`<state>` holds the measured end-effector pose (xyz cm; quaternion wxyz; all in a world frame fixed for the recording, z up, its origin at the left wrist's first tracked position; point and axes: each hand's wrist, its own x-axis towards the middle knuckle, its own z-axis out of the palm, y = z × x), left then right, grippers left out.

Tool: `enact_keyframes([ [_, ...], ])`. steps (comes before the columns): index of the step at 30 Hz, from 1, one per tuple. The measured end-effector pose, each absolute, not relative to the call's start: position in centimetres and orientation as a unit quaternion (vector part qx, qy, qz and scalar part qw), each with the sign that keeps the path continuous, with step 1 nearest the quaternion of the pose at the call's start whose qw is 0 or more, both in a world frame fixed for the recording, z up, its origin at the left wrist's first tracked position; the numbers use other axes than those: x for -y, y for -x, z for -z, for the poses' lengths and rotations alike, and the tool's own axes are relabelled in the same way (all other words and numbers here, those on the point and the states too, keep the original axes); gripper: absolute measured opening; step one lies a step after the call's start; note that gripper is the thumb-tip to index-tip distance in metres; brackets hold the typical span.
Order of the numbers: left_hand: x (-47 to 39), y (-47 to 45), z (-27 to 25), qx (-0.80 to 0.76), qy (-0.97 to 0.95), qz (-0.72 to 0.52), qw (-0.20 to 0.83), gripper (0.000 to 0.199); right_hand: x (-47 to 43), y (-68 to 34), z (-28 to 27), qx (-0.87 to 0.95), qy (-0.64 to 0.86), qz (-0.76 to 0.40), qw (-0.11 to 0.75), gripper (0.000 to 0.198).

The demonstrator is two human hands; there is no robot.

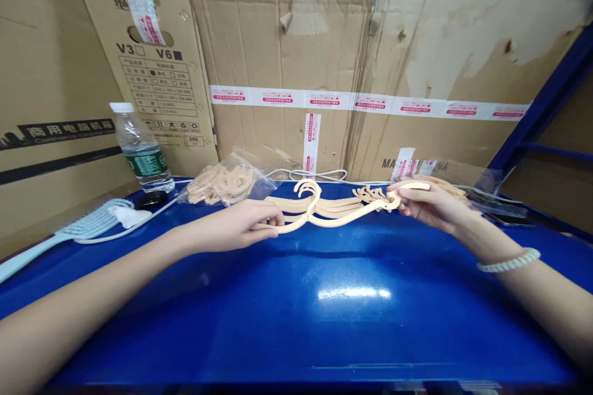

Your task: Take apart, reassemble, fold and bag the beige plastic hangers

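On the blue glossy tabletop [278,321] a dropped part could skid away from our fingers. Our left hand [264,222] is clamped round one arm of a cream plastic hanger [338,223]; uneven pulling might twist it. Our right hand [428,203] pinches a curved cream plastic piece [417,186] at its other end; a weak pinch could slip. Whether they're joined, we can't tell. Beyond our left fingers lies a clear plastic bag of beige pieces [227,184]; between our hands, beige plastic strips [338,202] and small beige hooks [370,194] could snag.
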<state>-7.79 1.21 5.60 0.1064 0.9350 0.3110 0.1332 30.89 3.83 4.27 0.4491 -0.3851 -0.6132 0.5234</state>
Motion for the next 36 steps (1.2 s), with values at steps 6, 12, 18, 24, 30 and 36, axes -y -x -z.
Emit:
enact_keyframes([
  [6, -0.5, 7.8, -5.4, -0.256, -0.956, -0.092, 0.114, 0.012, -3.5, -32.5, -5.4, 0.736, 0.424, -0.472, 0.236, 0.015],
  [12, -0.2, 7.4, -4.6, -0.26, -0.957, -0.058, 0.114, 0.005, -3.2, -31.9, -5.5, 0.849, 0.423, -0.315, 0.048, 0.017],
  [18, -0.3, 7.5, -4.9, -0.271, -0.953, -0.049, 0.126, 0.004, -3.2, -31.4, -4.6, 0.834, 0.438, -0.336, 0.008, 0.027],
  [24, -0.8, 7.9, -5.1, -0.281, -0.951, -0.049, 0.117, 0.005, -3.0, -31.3, -4.6, 0.826, 0.448, -0.342, -0.006, 0.035],
  [30, -0.8, 8.0, -5.3, -0.288, -0.949, -0.057, 0.111, 0.006, -3.3, -31.6, -4.0, 0.811, 0.453, -0.372, 0.002, 0.034],
  [36, -1.5, 8.0, -4.2, -0.333, -0.932, -0.131, 0.057, 0.005, -3.1, -31.6, -3.8, 0.782, 0.473, -0.406, -0.005, 0.034],
])
